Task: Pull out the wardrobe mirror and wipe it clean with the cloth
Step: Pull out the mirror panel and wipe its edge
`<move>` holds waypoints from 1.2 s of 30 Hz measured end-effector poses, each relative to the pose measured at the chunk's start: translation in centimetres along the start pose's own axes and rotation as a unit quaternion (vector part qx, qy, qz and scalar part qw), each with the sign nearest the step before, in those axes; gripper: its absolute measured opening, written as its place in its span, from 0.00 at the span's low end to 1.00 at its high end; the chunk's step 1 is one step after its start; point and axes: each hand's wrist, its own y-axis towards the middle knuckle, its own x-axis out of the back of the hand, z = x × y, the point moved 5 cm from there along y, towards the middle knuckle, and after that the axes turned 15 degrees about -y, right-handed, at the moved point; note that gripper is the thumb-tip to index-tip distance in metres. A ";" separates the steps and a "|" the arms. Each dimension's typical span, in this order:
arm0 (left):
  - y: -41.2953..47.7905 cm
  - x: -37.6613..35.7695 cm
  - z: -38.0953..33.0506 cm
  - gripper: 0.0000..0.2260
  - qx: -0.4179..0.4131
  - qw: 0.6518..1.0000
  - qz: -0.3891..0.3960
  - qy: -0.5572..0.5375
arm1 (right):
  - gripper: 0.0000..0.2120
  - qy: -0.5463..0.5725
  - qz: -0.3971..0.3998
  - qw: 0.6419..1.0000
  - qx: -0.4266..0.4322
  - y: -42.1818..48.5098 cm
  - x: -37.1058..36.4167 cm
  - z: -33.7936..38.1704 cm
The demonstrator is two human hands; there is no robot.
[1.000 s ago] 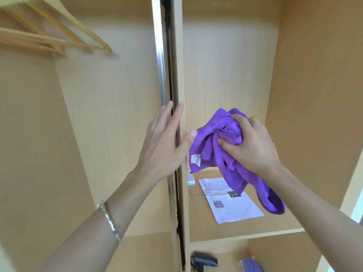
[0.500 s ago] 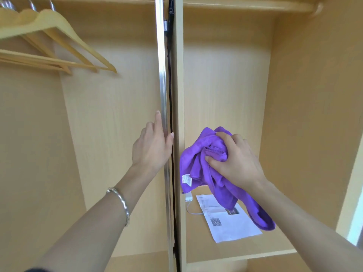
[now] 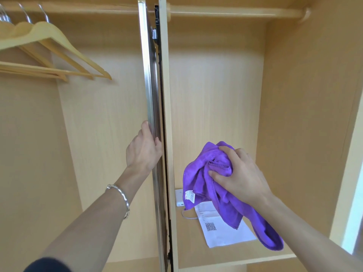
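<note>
The wardrobe mirror (image 3: 149,79) shows edge-on as a tall silver metal strip beside the central wooden divider (image 3: 166,95). My left hand (image 3: 144,152) grips that silver edge at mid height, fingers curled round it. My right hand (image 3: 238,173) holds a bunched purple cloth (image 3: 204,183) in front of the right compartment, its tail hanging down over the shelf. The mirror's glass face is hidden from this angle.
Wooden hangers (image 3: 49,54) hang at upper left on a rail. A white sheet with a QR code (image 3: 222,230) and a small white device with a cable (image 3: 179,198) lie on the right shelf (image 3: 235,260). A wooden rail (image 3: 235,13) crosses the top right.
My left hand went from lying flat against the divider to gripping the mirror's silver edge. The view tilted up, showing the top rails. My right hand with the cloth dropped lower in view.
</note>
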 end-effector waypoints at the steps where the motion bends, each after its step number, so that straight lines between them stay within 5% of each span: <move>1: -0.1 0.1 -0.1 0.16 -0.001 1.000 -0.002 -0.006 | 0.29 0.000 0.000 1.000 0.001 -0.1 0.1 -0.1; 36: -9.6 9.7 -4.5 0.30 -0.090 0.995 0.010 -0.039 | 0.31 -0.009 -0.110 0.993 0.033 -2.9 7.9 5.3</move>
